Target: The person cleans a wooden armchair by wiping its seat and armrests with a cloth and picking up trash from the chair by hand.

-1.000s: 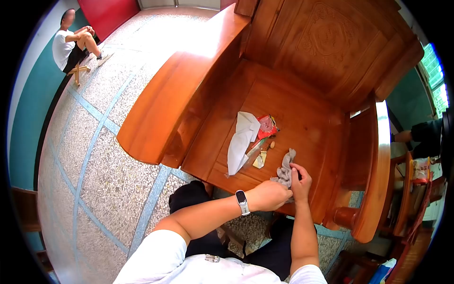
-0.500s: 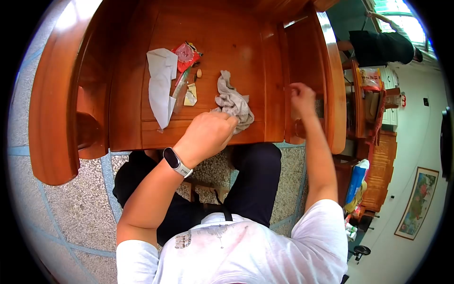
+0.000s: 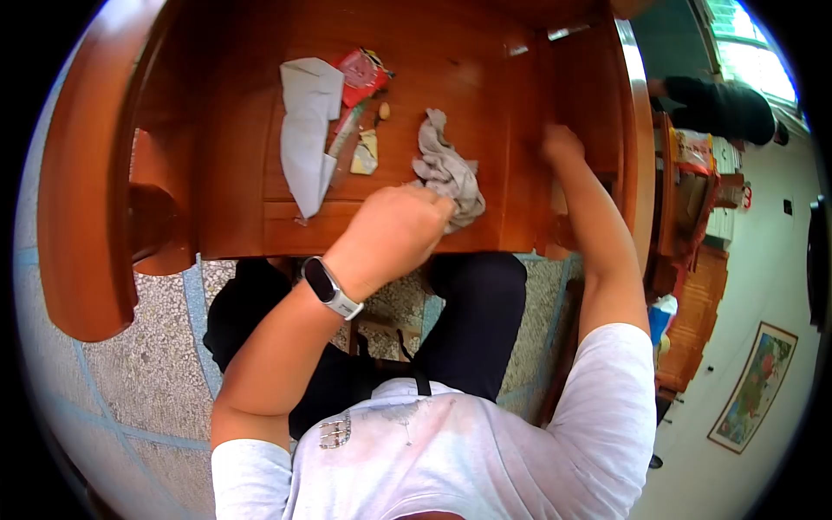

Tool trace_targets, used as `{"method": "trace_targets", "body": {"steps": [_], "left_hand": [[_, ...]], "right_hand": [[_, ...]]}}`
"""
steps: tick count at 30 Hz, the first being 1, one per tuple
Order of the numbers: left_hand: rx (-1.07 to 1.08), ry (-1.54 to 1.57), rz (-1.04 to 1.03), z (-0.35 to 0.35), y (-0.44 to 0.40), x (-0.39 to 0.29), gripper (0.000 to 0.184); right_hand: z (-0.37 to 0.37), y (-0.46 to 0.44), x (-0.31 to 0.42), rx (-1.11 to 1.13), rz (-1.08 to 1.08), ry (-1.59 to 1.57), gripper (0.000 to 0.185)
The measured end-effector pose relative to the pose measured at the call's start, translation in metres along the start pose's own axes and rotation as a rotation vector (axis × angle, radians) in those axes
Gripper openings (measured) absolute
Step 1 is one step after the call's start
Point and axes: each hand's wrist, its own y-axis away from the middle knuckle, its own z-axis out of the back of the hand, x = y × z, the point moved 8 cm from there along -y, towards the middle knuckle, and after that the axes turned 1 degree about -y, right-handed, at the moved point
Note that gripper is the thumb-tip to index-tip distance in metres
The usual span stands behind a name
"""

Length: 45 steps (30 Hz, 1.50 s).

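My left hand (image 3: 401, 228), with a white band on its wrist, is closed at the near edge of the wooden seat (image 3: 234, 173). It touches the lower left of a crumpled grey cloth (image 3: 452, 176); its fingertips are hidden. My right hand (image 3: 562, 146) is over the right side of the seat, away from the cloth, its fingers smeared by motion. Left of the cloth lie a folded white paper (image 3: 308, 130), a red packet (image 3: 362, 76), a small yellowish wrapper (image 3: 365, 153) and a small brown piece (image 3: 384, 111).
Wooden armrests (image 3: 82, 199) bound the seat at left and right. Beyond the right armrest, a person in dark clothes (image 3: 724, 108) is near a window. Shelves with packages (image 3: 692, 149) stand at the right. A framed picture (image 3: 754, 386) hangs on the wall.
The view has swung toward the right. My right hand has left the cloth and moved to the seat's right side. My left hand stays at the cloth, which looks more spread out.
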Motion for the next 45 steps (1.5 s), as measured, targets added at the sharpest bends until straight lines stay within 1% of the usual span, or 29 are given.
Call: {"method": "trace_targets", "body": {"steps": [1, 3, 5, 6, 8, 9, 11, 13, 15, 17, 21, 23, 29, 30, 32, 33, 35, 36, 38, 39, 41, 42, 45], "left_hand": [[-0.031, -0.002, -0.014, 0.002, 0.000, -0.001, 0.007], [-0.050, -0.011, -0.017, 0.000, 0.001, 0.001, 0.008], [-0.021, -0.012, -0.010, -0.001, 0.002, 0.002, 0.009], [-0.021, 0.003, -0.005, 0.001, 0.001, 0.002, 0.009], [-0.015, 0.003, -0.006, 0.001, 0.001, 0.002, 0.009], [-0.006, 0.026, -0.005, -0.001, 0.001, 0.001, 0.009], [0.008, 0.032, 0.012, -0.005, 0.002, 0.002, 0.008], [0.003, 0.042, 0.013, -0.006, 0.002, 0.004, 0.007], [0.022, 0.045, 0.019, -0.008, 0.004, 0.004, 0.007], [0.029, 0.045, 0.018, -0.008, 0.002, 0.006, 0.006], [0.040, 0.027, 0.033, -0.009, 0.002, 0.008, 0.007], [0.022, 0.005, 0.021, -0.008, 0.002, 0.006, 0.007], [-0.002, -0.015, 0.058, -0.002, 0.005, 0.010, 0.006], [-0.026, -0.002, 0.059, 0.004, 0.007, 0.011, 0.006], [-0.055, 0.004, 0.061, 0.011, 0.008, 0.012, 0.006], [-0.073, 0.010, 0.058, 0.014, 0.010, 0.013, 0.006], [-0.090, 0.029, 0.057, 0.016, 0.013, 0.014, 0.006], [-0.090, 0.022, 0.061, 0.017, 0.014, 0.014, 0.006], [-0.091, 0.016, 0.054, 0.019, 0.013, 0.012, 0.006], [-0.079, 0.014, 0.054, 0.018, 0.012, 0.011, 0.006], [-0.069, 0.013, 0.053, 0.016, 0.010, 0.010, 0.007], [-0.078, 0.022, 0.051, 0.016, 0.009, 0.010, 0.007], [-0.089, 0.040, 0.030, 0.015, 0.008, 0.008, 0.007]], "right_hand": [[-0.002, -0.007, 0.004, -0.019, 0.013, 0.050, 0.030], [-0.008, -0.012, 0.004, -0.048, -0.083, 0.042, 0.032], [0.000, -0.006, 0.008, 0.000, -0.098, 0.046, 0.031], [0.008, -0.006, 0.012, -0.015, -0.088, 0.032, 0.031], [0.001, -0.002, 0.006, 0.138, -0.202, -0.078, 0.037], [-0.002, -0.004, 0.005, 0.143, -0.200, -0.085, 0.037], [-0.004, -0.009, 0.000, 0.073, -0.167, -0.018, 0.027], [-0.005, -0.010, -0.001, 0.093, -0.204, -0.037, 0.027], [-0.008, -0.007, -0.003, 0.114, -0.248, -0.055, 0.027], [0.005, -0.005, 0.004, 0.021, -0.203, 0.019, 0.031], [0.007, 0.003, 0.011, 0.055, -0.202, -0.003, 0.035], [0.002, -0.003, 0.007, 0.032, -0.227, -0.008, 0.036], [0.007, 0.007, 0.017, 0.115, -0.266, 0.031, 0.038], [0.009, 0.008, 0.024, 0.097, -0.245, 0.044, 0.038], [0.012, 0.006, 0.016, -0.191, -0.182, 0.065, 0.032], [0.010, -0.008, 0.007, -0.196, -0.172, 0.072, 0.032], [-0.026, -0.038, -0.022, 0.201, -0.300, -0.293, 0.021], [-0.022, -0.035, -0.029, 0.210, -0.308, -0.283, 0.021], [-0.010, -0.027, -0.037, 0.246, -0.411, -0.744, 0.021], [-0.008, -0.027, -0.036, 0.244, -0.417, -0.745, 0.021], [-0.015, -0.023, -0.031, 0.407, -0.409, -0.412, 0.019], [-0.015, -0.020, -0.027, 0.404, -0.408, -0.413, 0.019], [0.002, -0.004, -0.009, 0.102, -0.244, -0.159, 0.020]]}}
